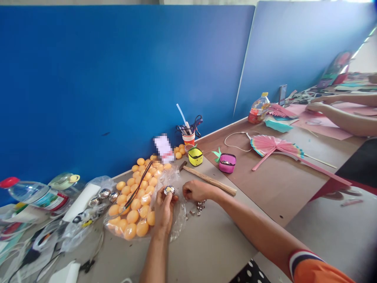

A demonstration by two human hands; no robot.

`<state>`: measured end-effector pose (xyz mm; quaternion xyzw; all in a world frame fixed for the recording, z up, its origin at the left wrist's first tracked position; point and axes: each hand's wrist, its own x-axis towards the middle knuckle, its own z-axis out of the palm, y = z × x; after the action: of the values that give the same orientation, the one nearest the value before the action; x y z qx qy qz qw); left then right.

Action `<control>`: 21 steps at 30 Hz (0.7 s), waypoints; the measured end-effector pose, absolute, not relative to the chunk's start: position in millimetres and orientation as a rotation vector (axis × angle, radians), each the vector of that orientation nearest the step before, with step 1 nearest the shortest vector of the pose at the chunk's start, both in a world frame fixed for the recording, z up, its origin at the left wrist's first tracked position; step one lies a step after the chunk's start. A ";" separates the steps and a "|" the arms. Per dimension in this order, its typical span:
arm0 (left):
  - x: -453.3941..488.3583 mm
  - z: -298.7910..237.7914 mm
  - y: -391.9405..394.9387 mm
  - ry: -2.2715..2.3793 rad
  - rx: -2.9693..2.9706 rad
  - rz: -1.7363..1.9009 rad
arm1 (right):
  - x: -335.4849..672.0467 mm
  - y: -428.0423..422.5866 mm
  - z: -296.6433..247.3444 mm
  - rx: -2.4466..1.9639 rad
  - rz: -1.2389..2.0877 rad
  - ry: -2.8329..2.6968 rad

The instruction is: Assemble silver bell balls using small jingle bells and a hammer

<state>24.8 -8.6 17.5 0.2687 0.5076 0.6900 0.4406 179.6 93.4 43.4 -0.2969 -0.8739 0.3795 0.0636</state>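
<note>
Silver ball (169, 190) pinched atop left grip (163, 209), right grip (196, 191) nearby, its closure unclear

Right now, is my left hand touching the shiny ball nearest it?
Touching. The head view shows the left hand holding that shiny ball, with fingers against it.

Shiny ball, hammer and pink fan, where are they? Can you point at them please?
Shiny ball (169, 189): head view, on its silvery upper side.
Hammer (210, 180): head view, on the middle of its wooden handle.
Pink fan (265, 145): head view, on its left pleats.
</note>
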 end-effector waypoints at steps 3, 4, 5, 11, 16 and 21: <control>24.5 18.0 -9.1 1.258 0.665 1.706 | 181.9 94.8 46.7 -0.947 1.329 -2.474; 24.4 18.1 -9.2 1.255 0.666 1.706 | 182.6 94.8 48.0 -0.977 1.420 -2.404; 24.4 18.1 -9.4 1.251 0.665 1.707 | 183.1 94.7 49.1 -0.994 1.519 -2.328; 25.4 20.2 -10.6 1.235 0.655 1.697 | 178.4 94.3 48.5 -0.790 1.867 -1.720; 26.8 22.5 -11.3 1.243 0.665 1.682 | 175.8 92.4 50.3 -0.646 2.004 -1.432; 25.1 19.3 -12.0 1.313 0.790 1.638 | 179.9 89.4 56.0 -0.629 2.179 -1.313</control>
<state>25.1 -12.0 19.3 0.3173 0.5271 0.6579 0.4344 179.9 89.4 56.0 -0.2320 -0.4842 0.8034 0.2574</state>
